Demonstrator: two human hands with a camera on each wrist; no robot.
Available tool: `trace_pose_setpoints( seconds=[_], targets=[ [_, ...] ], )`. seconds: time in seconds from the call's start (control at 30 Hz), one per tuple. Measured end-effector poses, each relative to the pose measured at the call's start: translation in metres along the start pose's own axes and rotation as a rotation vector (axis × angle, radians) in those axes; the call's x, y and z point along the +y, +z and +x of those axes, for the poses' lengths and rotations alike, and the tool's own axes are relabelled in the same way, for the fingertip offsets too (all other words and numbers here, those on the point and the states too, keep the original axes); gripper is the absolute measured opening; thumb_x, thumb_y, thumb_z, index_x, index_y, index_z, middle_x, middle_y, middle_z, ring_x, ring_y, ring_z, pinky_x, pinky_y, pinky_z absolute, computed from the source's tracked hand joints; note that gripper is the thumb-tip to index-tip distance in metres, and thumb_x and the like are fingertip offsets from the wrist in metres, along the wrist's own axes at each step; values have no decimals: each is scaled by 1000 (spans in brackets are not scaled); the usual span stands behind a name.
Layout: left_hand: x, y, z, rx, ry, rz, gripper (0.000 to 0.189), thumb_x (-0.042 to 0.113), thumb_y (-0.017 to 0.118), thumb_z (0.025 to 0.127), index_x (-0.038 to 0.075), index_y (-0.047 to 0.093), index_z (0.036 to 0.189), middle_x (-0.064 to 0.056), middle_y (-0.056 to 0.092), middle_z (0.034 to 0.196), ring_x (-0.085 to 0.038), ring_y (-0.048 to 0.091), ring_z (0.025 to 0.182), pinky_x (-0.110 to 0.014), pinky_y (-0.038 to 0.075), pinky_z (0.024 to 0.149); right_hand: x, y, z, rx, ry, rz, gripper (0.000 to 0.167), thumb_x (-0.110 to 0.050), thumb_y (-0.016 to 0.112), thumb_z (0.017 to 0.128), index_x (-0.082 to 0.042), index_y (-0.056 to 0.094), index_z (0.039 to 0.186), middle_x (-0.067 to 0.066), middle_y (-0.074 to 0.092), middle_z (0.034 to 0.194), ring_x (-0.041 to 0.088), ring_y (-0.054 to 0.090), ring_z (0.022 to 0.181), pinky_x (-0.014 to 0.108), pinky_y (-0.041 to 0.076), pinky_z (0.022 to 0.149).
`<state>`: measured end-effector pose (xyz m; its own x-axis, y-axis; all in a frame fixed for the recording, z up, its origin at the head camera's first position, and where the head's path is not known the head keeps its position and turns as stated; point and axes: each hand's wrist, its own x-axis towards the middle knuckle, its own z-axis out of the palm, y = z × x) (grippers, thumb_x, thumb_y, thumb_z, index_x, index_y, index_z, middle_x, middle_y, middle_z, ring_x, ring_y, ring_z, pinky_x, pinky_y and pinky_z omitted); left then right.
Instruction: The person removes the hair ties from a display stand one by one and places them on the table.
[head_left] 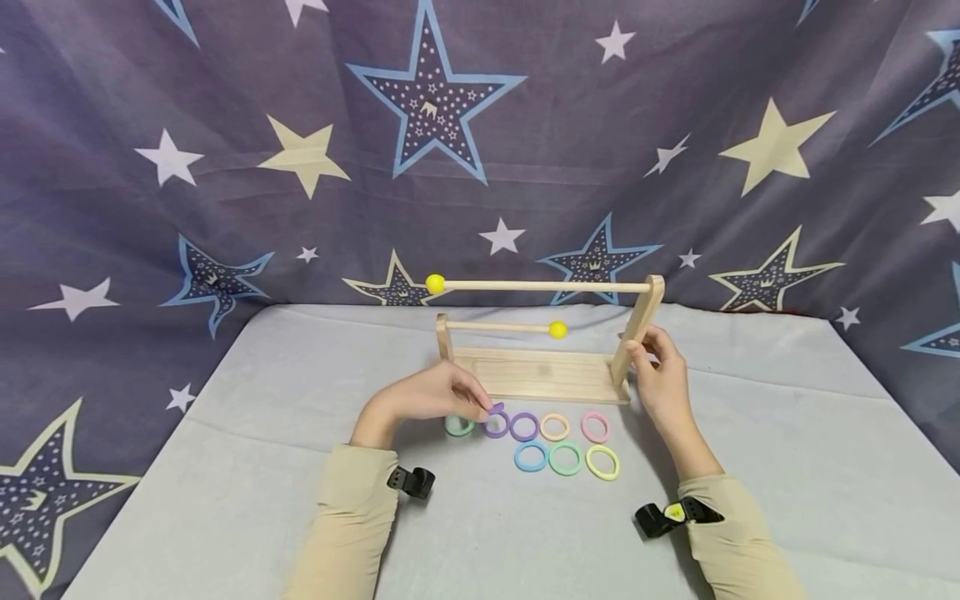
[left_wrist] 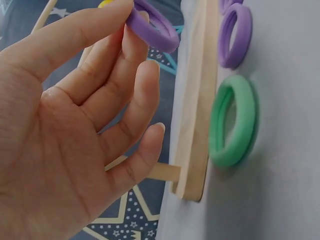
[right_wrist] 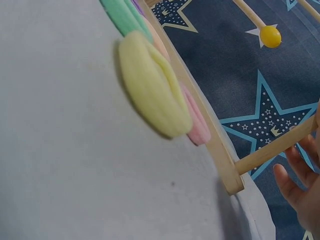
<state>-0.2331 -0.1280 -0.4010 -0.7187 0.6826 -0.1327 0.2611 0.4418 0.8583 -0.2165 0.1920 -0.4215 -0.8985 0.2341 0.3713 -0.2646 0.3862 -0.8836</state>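
My left hand (head_left: pixel 431 395) pinches a purple hair tie (left_wrist: pixel 155 27) between thumb and fingertips, just above the row of hair ties on the cloth. A wooden stand (head_left: pixel 536 375) lies behind the row, with a short upright at left and a taller one at right. Each upright bears a dowel tipped with a yellow ball. My right hand (head_left: pixel 663 375) holds the taller upright (head_left: pixel 639 329), thumb at its front edge; the far fingers are partly hidden. In the left wrist view, a green hair tie (left_wrist: pixel 233 120) and another purple one (left_wrist: pixel 236 37) lie beside the base.
On the grey cloth (head_left: pixel 262 483) lie several more hair ties, among them pink (head_left: pixel 596 427), peach (head_left: pixel 555 427), blue (head_left: pixel 531 457) and yellow (head_left: pixel 602 462). A star-patterned curtain (head_left: pixel 540 192) hangs behind the table.
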Motion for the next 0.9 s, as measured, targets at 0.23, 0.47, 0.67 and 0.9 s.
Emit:
trace_pose_setpoints(
  seconds=[0.23,0.47,0.67,0.9],
  targets=[
    [-2,7,4,-104,-12,1,16,6,74,86,-3,75,98,-2,74,83,-14,65,72,-30,54,66,-10,-2,-4,-1,-13,1,29,-5,58,99,12,56,123,29,64,111,-6,52,90,11,42,75],
    [-3,14,6,-155,-36,-24,17,4,75,85,-5,74,98,-5,74,82,-9,63,67,-27,53,63,-12,-2,-5,-2,-13,1,29,-5,57,99,12,56,122,29,64,111,-6,52,90,11,42,75],
    [1,20,9,-176,-57,-27,16,3,76,83,-4,75,97,-5,75,85,-6,65,70,-30,56,71,-13,-1,-4,-2,-11,5,29,-3,57,98,12,56,123,28,64,111,-4,53,91,10,43,77],
    [1,25,11,-175,-71,-17,15,1,77,81,-5,75,95,-4,75,82,-4,63,67,-21,52,66,-15,-1,-5,-1,-11,5,28,-2,57,98,13,56,122,27,64,109,-5,53,91,10,43,76]
  ],
)
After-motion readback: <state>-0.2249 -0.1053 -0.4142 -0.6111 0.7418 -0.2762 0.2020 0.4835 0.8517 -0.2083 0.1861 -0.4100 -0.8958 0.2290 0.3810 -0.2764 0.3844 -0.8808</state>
